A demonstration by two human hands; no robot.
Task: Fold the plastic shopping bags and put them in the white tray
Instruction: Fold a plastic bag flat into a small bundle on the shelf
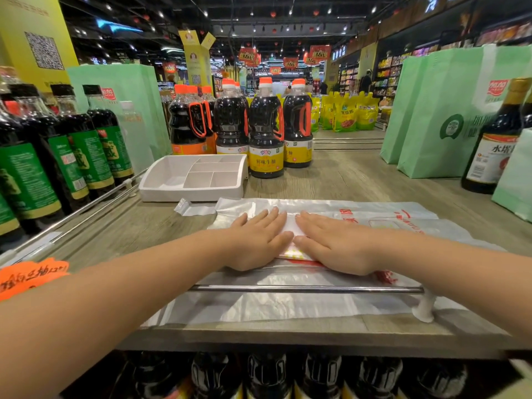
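Translucent white plastic shopping bags (383, 218) with red print lie flat in a pile on the wooden shelf top (121, 226). My left hand (256, 240) and my right hand (331, 243) press down side by side on the top bag, fingers straight, flat on its folded middle. The white tray (161, 184), divided into several compartments, stands behind and to the left of the bags, with nothing in it. A bag handle (190, 208) sticks out toward the tray.
Soy sauce bottles (266, 133) stand right behind the tray; green-labelled bottles (86, 151) line the left. Green paper bags (437, 110) and a dark bottle (492, 142) stand at right. A metal rail (305, 289) runs along the front edge over the bags.
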